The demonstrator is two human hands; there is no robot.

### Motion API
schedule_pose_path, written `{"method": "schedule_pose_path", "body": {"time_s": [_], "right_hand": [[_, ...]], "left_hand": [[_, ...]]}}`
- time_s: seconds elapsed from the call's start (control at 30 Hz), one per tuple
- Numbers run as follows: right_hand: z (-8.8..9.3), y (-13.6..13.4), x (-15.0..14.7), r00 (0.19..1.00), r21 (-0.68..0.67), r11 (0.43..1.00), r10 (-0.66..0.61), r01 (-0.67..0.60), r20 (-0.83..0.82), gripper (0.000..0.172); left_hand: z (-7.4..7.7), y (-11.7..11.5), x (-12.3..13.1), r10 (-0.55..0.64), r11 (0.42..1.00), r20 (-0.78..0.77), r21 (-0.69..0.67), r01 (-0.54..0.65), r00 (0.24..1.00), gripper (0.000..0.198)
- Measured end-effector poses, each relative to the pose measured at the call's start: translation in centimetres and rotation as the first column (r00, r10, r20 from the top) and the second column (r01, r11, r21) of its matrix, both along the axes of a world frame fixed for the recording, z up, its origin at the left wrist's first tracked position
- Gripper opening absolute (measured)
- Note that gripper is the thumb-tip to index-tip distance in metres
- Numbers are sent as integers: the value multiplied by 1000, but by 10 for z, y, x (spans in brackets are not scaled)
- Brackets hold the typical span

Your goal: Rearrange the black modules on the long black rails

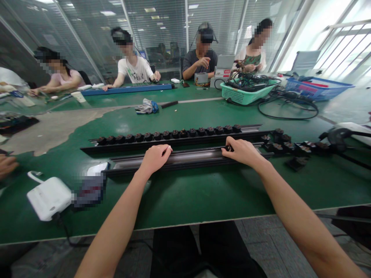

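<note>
Black rail (194,156): lay from nine to three o'clock (silvery inside).
Small dark piece (229,148): sat toward the rail's three-o'clock end.

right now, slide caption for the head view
Left hand at a long channel, right hand holding a small black part

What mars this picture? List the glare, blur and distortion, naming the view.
Head view: glare washes out the window at upper right; head view: pale sheen on the table and rail; head view: a co-worker's hand at the left edge is blurred; head view: the partition uprights lean outward toward both sides, perhaps wide-angle distortion.
</note>
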State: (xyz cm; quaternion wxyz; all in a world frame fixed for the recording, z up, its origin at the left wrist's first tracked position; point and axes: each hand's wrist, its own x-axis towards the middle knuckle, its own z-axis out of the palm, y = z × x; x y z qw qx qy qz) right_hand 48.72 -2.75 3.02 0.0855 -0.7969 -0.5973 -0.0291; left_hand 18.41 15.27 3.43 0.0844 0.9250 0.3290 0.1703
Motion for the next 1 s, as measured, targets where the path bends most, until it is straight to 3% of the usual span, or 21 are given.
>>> {"method": "schedule_pose_path", "body": {"time_s": [1.0], "right_hand": [[0, -4, 12, 997, -33, 999, -27, 25, -74, 27]], "left_hand": [[0, 0, -1, 6, 1000, -5, 1, -6, 1000, 39]]}}
